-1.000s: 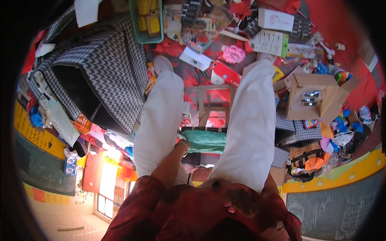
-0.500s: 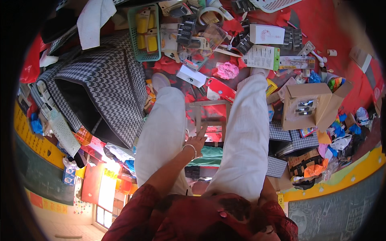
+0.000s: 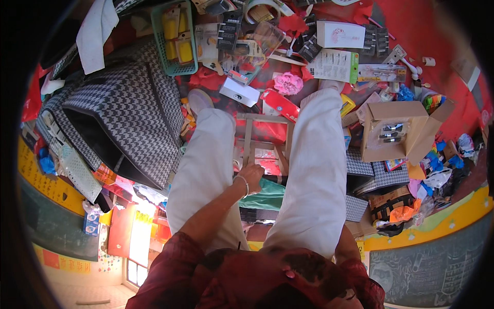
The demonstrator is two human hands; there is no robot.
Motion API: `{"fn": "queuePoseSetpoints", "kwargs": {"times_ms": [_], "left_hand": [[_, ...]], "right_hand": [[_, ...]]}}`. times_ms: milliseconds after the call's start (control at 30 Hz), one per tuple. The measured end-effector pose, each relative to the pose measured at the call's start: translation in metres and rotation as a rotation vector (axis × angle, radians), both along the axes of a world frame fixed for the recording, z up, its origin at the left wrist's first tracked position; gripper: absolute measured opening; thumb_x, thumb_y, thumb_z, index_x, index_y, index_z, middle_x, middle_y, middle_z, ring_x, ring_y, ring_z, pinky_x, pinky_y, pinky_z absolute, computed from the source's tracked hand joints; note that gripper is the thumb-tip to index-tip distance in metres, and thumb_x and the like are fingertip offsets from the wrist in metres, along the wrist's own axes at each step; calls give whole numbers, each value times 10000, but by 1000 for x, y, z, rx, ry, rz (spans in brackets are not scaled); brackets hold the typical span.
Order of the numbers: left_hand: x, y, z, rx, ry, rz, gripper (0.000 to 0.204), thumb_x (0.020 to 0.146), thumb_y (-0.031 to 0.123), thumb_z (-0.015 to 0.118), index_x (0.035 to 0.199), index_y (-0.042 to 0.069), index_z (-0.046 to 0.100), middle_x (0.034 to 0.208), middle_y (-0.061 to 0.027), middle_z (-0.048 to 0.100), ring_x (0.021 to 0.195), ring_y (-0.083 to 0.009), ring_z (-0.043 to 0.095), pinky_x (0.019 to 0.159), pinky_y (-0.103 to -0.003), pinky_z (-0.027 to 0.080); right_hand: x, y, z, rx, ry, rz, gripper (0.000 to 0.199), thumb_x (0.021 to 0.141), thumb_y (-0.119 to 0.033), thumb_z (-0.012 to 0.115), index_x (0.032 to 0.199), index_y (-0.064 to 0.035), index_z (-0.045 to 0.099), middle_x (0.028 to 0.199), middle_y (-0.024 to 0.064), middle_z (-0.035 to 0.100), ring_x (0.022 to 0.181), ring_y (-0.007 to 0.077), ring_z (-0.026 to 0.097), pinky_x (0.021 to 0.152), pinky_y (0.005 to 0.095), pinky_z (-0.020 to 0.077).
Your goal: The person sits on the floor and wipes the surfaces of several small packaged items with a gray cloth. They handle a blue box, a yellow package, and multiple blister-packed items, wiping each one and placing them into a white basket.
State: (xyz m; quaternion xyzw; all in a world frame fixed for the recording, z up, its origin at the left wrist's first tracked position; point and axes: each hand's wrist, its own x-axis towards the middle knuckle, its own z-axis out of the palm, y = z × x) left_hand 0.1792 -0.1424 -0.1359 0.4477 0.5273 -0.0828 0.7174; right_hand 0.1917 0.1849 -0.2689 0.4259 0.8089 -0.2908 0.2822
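Between my legs, my left hand [image 3: 251,176] is closed at the near end of a wooden frame [image 3: 265,119], its fingers gathered on the upper edge of a green cloth [image 3: 268,194]. Creases run through the cloth from the hand. My fingertips are partly hidden. On the right, only my right forearm [image 3: 348,248] shows beside the thigh; the hand itself is out of sight. Beyond the frame lie a red flat case [image 3: 280,104], a white box [image 3: 240,92] and a pink flower [image 3: 288,83].
A large houndstooth storage box [image 3: 121,103] stands open on the left, near a green basket [image 3: 191,67] of yellow packs. To the right are an open cardboard box [image 3: 374,149] and piled plastic bags. Packaged goods cover the red floor ahead. Chalkboards [image 3: 432,270] line the walls.
My left hand has drawn back from the wooden frame toward me, and its stretched fingers have closed. The green cloth is now pulled up and creased at the hand. The view has shifted slightly.
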Motion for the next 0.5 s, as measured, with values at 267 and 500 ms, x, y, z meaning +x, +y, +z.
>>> {"fn": "queuePoseSetpoints", "kwargs": {"times_ms": [267, 500], "left_hand": [[-26, -27, 9, -148, 87, 18, 366, 556, 132, 644, 903, 46, 564, 940, -148, 550, 942, -311, 525, 784, -410, 442], [-33, -26, -5, -93, -108, -106, 623, 618, 211, 735, 1154, 98, 439, 1054, -145, 557, 991, -307, 543, 829, -406, 430]], "right_hand": [[22, -5, 2, 10, 35, -12, 188, 742, -212, 554, 837, -64, 620, 832, 131, 638, 732, 283, 626, 593, 422, 489], [45, -48, 89, -92, -77, -69, 187, 737, -207, 559, 838, -63, 622, 834, 133, 638, 738, 284, 627, 599, 423, 491]]}}
